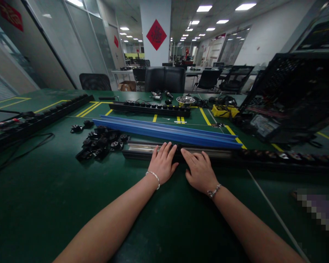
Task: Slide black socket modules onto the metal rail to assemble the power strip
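A long black rail (pixel 138 155) with a shiny metal inner channel lies across the green table in front of me. My left hand (pixel 164 162) rests over it with fingers stretched out and nothing held. Beside it, my right hand (pixel 199 170) touches the rail, its index finger extended toward a small black piece (pixel 179 148) in the channel between both hands. Small black parts (pixel 283 156) fill the rail's right stretch. Left of the rail is a heap of loose black parts (pixel 101 142). What lies under my fingers is hidden.
A blue channel strip (pixel 164 129) lies just behind the rail. Farther back are another filled black rail (pixel 150 108), a metal bowl (pixel 185 100) and a yellow box (pixel 224 111). A black computer case (pixel 293 95) stands at right; a filled rail (pixel 44 117) runs along the left.
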Available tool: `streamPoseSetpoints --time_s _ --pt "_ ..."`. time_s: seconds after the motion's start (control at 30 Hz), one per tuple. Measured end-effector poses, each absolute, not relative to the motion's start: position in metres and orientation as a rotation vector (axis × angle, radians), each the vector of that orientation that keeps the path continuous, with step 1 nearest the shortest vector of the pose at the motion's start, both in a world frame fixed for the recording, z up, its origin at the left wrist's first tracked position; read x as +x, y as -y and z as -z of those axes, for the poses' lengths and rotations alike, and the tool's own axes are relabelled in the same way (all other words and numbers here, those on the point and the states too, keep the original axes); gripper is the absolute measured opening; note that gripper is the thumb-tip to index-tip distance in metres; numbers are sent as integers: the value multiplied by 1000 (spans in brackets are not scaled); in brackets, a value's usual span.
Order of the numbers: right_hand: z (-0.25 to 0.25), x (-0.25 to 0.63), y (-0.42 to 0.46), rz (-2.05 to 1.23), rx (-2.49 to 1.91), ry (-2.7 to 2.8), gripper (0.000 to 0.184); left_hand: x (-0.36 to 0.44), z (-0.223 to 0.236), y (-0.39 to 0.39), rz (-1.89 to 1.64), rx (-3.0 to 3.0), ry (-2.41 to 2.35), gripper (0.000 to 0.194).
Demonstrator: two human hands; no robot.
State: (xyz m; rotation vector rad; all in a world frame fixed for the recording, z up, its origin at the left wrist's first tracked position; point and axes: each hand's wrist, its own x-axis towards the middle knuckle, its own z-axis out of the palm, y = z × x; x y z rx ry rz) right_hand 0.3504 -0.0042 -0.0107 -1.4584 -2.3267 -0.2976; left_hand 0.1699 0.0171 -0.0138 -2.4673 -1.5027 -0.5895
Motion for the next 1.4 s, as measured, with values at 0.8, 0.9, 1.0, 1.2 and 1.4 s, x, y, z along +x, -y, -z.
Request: streamPoseSetpoints --time_s 0.8,0.9,1.0,1.2,1.4 --pt "12 354 1 311 -1403 2371 58 194 3 -13 502 -2407 1650 63" --pt "14 357 0 344 -1410 2281 51 193 2 -12 465 -2407 1641 59" --pt "17 364 -3 445 -1510 2169 50 192 2 -12 445 -2413 1626 56" --pt "16 371 -4 494 -1631 2172 56 185 3 -13 472 -2401 1593 51" --pt "15 370 -6 476 -1634 2172 49 177 3 -12 462 -2367 1622 49"
